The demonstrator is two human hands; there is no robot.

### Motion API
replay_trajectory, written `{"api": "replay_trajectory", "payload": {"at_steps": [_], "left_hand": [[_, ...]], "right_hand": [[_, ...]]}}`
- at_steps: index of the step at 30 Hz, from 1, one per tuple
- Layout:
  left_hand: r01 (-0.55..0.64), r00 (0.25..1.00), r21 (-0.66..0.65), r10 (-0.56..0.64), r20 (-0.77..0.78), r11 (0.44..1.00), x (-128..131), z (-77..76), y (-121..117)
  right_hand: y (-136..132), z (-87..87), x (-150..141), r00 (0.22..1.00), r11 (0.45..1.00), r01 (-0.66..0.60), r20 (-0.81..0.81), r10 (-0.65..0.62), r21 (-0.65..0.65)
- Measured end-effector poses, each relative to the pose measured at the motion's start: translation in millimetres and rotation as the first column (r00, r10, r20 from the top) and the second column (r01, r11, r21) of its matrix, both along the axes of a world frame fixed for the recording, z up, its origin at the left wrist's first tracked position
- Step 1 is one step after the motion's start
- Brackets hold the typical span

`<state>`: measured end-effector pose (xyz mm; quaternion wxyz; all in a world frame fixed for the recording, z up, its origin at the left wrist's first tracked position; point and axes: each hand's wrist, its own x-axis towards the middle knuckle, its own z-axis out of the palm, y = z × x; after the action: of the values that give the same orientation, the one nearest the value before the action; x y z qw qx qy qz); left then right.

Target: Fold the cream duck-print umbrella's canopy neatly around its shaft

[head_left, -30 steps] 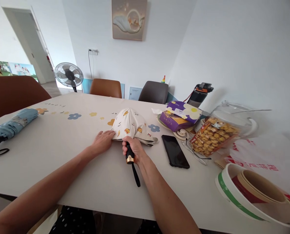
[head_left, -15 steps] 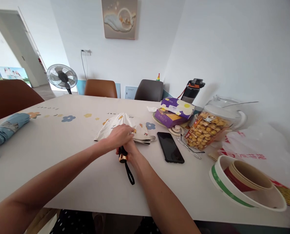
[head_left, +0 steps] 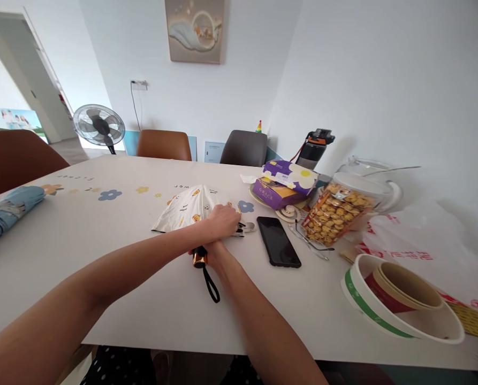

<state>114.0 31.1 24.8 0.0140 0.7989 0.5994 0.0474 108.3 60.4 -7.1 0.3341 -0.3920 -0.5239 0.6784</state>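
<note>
A cream folding umbrella (head_left: 186,208) with small printed figures lies partly fanned out on the table, its canopy pointing away from me. Its black and copper handle (head_left: 199,259) points toward me, with a black wrist strap (head_left: 211,286) hanging off it. My right hand (head_left: 218,252) is closed around the handle, its fingers mostly hidden beneath my left forearm. Crossing over it, my left hand (head_left: 224,220) is closed at the canopy's right side, apparently gripping the fabric; its fingertips are hidden.
A black phone (head_left: 279,241) and eyeglasses (head_left: 313,243) lie right of the umbrella. Beyond stand purple boxes (head_left: 281,193), a snack jar (head_left: 339,208), a plastic bag (head_left: 403,235) and paper bowls (head_left: 383,313). A folded blue umbrella (head_left: 12,213) lies at the left.
My left hand has slid right across the canopy, from its middle to its right side, uncovering more printed fabric. My right hand stays on the handle. The view has shifted slightly.
</note>
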Motion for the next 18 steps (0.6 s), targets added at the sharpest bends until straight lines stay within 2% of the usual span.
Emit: {"api": "replay_trajectory", "payload": {"at_steps": [2,5,7,9,12,15,18], "left_hand": [[-0.035,0.999,0.011,0.035,0.017,0.999,-2,4.4,-4],[-0.096,0.994,0.064,0.091,0.067,0.993,-6,8.6,-11],[-0.131,0.978,0.169,0.099,0.186,0.977,-11,10.3,-17],[-0.181,0.928,0.297,0.063,0.368,0.938,-19,13.2,-23],[-0.325,0.753,0.374,0.000,0.658,0.869,-36,21.3,-30],[-0.455,0.481,0.261,-0.012,0.877,0.851,-59,28.1,-34],[-0.526,0.229,0.122,0.002,0.973,0.842,-83,25.3,-39]], "right_hand": [[-4,0.0,-4,1.000,0.995,0.001,-0.025,-0.004,-0.102],[-18,-3.1,-4,1.000,0.990,0.015,0.005,-0.015,-0.142],[-33,-7.5,3,1.000,0.979,0.019,-0.013,-0.022,-0.202],[-48,-11.9,12,0.992,0.940,0.025,-0.109,-0.066,-0.342],[-65,-13.3,24,0.986,0.922,0.029,-0.140,-0.090,-0.385],[-70,-8.6,27,0.985,0.913,0.033,-0.144,-0.099,-0.406],[-69,-4.4,27,0.984,0.907,0.031,-0.144,-0.100,-0.419]]}}
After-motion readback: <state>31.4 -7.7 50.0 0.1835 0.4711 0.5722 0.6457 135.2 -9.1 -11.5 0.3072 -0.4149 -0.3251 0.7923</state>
